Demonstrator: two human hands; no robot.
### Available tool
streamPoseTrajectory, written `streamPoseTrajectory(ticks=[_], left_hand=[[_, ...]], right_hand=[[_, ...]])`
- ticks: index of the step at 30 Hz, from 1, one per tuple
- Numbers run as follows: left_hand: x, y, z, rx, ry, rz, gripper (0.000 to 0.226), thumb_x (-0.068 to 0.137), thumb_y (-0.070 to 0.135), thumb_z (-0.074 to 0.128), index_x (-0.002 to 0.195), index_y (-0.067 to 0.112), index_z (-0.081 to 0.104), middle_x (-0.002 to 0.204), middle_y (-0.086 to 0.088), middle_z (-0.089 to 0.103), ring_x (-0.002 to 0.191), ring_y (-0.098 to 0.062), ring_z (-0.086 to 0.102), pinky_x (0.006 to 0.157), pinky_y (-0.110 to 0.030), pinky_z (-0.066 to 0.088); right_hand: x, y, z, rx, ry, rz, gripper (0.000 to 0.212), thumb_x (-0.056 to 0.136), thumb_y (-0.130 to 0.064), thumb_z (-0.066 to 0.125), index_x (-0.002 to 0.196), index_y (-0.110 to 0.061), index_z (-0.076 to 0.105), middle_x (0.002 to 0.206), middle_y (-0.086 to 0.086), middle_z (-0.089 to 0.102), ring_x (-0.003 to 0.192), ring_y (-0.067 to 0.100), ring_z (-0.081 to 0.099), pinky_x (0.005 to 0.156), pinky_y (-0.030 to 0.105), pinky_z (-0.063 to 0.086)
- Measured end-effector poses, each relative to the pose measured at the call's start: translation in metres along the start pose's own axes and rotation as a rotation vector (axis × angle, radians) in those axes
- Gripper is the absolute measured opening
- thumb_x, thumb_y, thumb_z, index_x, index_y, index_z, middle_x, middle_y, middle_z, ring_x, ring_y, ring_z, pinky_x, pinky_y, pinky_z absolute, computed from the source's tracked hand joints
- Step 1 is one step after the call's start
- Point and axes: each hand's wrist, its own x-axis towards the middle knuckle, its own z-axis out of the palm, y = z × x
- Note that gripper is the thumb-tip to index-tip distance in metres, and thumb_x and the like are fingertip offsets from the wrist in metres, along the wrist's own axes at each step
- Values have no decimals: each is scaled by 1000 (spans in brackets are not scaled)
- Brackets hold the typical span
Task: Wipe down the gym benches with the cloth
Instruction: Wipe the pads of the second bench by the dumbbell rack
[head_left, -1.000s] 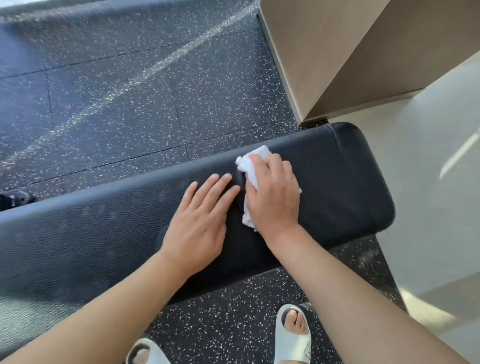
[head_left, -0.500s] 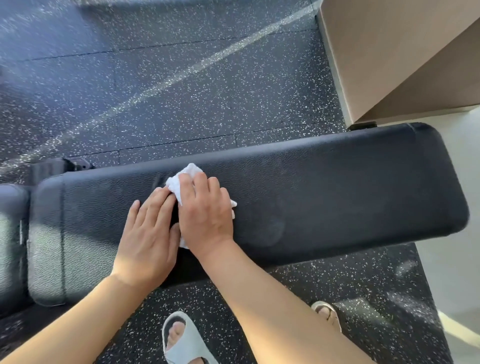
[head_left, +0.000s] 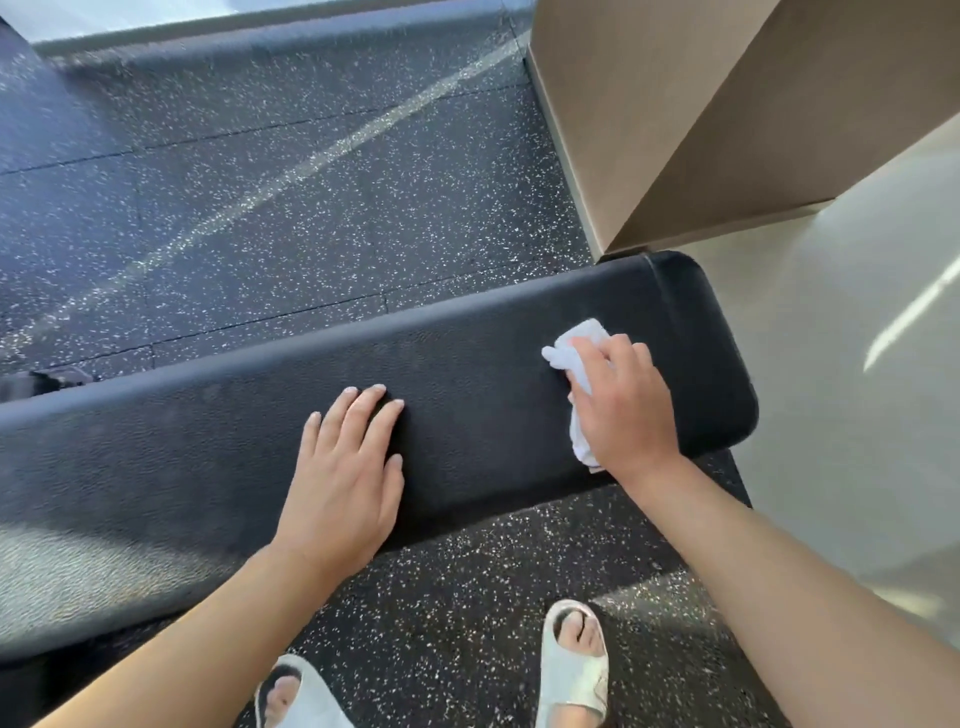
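Nearby, beyond the right hand (head_left: 626, 410): tan wooden box (head_left: 665, 119), lower corner just past the far end of the black padded bench (head_left: 467, 415), touching or not, cannot tell. To the right of that hand, past the bench's rounded end: pale smooth floor (head_left: 841, 364) with a bright streak of light. Beyond both hands, on the far side of the bench: dark speckled rubber flooring (head_left: 260, 182), crossed by a pale diagonal line and thin tile seams. Far off to the left of the left hand (head_left: 345, 478), at the frame's edge by the bench's far side: a dark blurred object (head_left: 36, 382), too unclear to name. Below the wrists, on more speckled flooring: two feet in white open-toed slides (head_left: 571, 670). Nothing between the hands on the bench top but bare textured padding.

Left hand: flat on the padding, palm down, fingers straight and slightly spread, gripping nothing, well apart from the right hand. Right hand: near the bench's right end, fingers curled over a crumpled white cloth (head_left: 574, 358), pressing it onto the padding. Cloth mostly under that palm; one bunched end poking out beyond the fingertips toward the bench's far edge, another fold trailing out on the thumb side down to the wrist. Cloth touching the bench surface, well to the right of the left hand's fingertips.
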Motion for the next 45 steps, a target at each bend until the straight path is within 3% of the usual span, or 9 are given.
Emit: streamPoseTrajectory(ticks=[4, 6, 10, 16, 19, 24, 28, 35, 45], left_hand=[[31, 56, 10, 17, -19, 34, 57, 101, 35, 36, 154, 16, 46, 165, -7, 39, 155, -33, 30, 121, -63, 32], [51, 79, 14, 19, -12, 63, 57, 100, 34, 38, 154, 15, 46, 165, -8, 39, 155, -32, 30, 121, -62, 32], [98, 98, 16, 32, 36, 16, 59, 99, 34, 39, 153, 13, 47, 163, -9, 40, 153, -33, 33, 120, -62, 30], [118, 92, 25, 30, 125, -2, 58, 102, 34, 40, 157, 15, 44, 165, -8, 39, 154, -32, 32, 125, -61, 24], [116, 89, 30, 11, 144, -12, 59, 102, 34, 41, 158, 17, 44, 166, -6, 39, 156, -31, 31, 128, -58, 19], [122, 79, 23, -37, 142, 36, 56, 100, 33, 46, 153, 17, 51, 160, -4, 47, 147, -30, 44, 124, -54, 28], [143, 45, 10, -98, 123, 33, 50, 98, 28, 45, 142, 9, 57, 144, -6, 59, 131, -29, 55, 115, -43, 36], [154, 5, -1, -93, 51, 18, 43, 100, 38, 43, 125, 9, 62, 122, -6, 67, 112, -29, 63, 99, -43, 44], [157, 17, 4, -82, 45, -139, 43, 101, 34, 40, 120, 6, 68, 121, -10, 70, 108, -35, 66, 97, -49, 45]], right_hand=[[0, 68, -13, 17, 28, 59, 40, 84, -7, 75, 123, -9, 65, 104, 14, 56, 80, 33, 49, 59, 42, 48], [-1, 74, -12, 15, 41, 37, 38, 85, -11, 72, 123, -9, 66, 104, 13, 56, 81, 31, 48, 60, 37, 42], [-2, 67, -11, 53, 22, 104, 38, 88, -11, 77, 123, -13, 65, 102, 12, 57, 80, 30, 48, 64, 43, 45], [-3, 53, -13, 54, -34, 112, 46, 84, -16, 82, 127, -14, 66, 101, 9, 57, 80, 28, 49, 65, 42, 49], [10, 41, -7, 60, -54, 52, 41, 89, -19, 74, 129, -15, 65, 103, 8, 56, 81, 26, 49, 65, 41, 49], [59, -3, 11, 99, -83, -24, 35, 97, -31, 62, 128, -15, 66, 106, 6, 59, 83, 26, 51, 68, 40, 48], [106, -55, 30, 128, -108, -57, 34, 99, -39, 55, 118, -15, 69, 104, 6, 61, 84, 26, 54, 68, 40, 47], [157, -103, 55, 117, -198, -58, 34, 95, -49, 63, 83, -18, 67, 87, 1, 56, 79, 25, 51, 65, 38, 39], [160, -94, 53, 175, -266, -117, 35, 99, -45, 55, 81, -16, 64, 83, 2, 54, 76, 24, 49, 61, 37, 38]])
